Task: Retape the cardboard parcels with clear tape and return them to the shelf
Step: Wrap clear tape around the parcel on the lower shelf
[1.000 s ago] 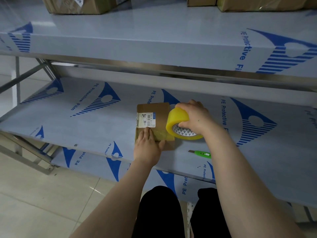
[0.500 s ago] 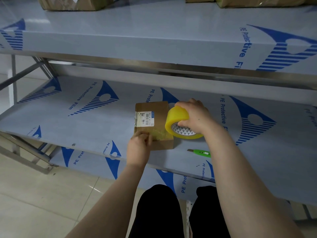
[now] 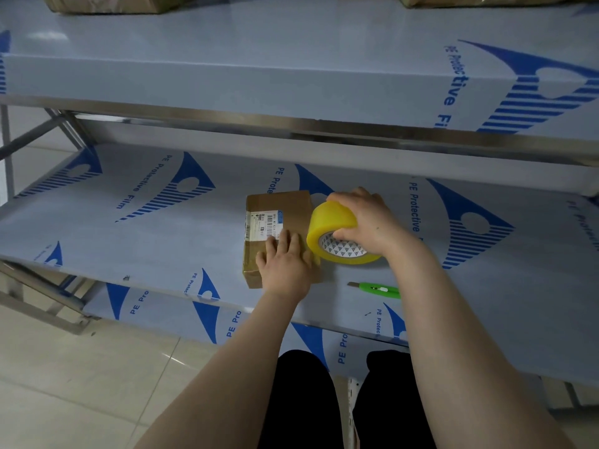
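1. One cardboard parcel (image 3: pixel 285 209) lay flat on the middle shelf (image 3: pixel 146 241), close to the front edge, with a white barcode label (image 3: pixel 264 223) on its top toward the left side
2. Left hand (image 3: pixel 285 264) rested palm down on the near half of the parcel's top, fingers straight and together, pressing flat and grasping nothing; fingertips reached the label's near corner
3. Right hand (image 3: pixel 366 218) was clenched round a tape roll (image 3: pixel 330 222), fingers over the outer curve and thumb at the printed cardboard core
4. The roll looked yellowish and stood tilted on its rim on the shelf, against the parcel's right side
5. Whether a strip ran from roll to parcel could not be told
6. A green utility knife (image 3: pixel 379 290) lay on the same shelf, right of the parcel, nearer the front edge than the roll and apart from it, beside the right forearm
7. Both shelves wore pale film printed "PE Protective Film" with blue marks
8. The upper shelf (image 3: pixel 259 59) carried more cardboard boxes (image 3: pixel 107 3), cut off by the top of the view
9. The person's legs in black (image 3: pixel 298 400) showed below the shelf edge, with pale floor tiles (image 3: pixel 64 384) to the left
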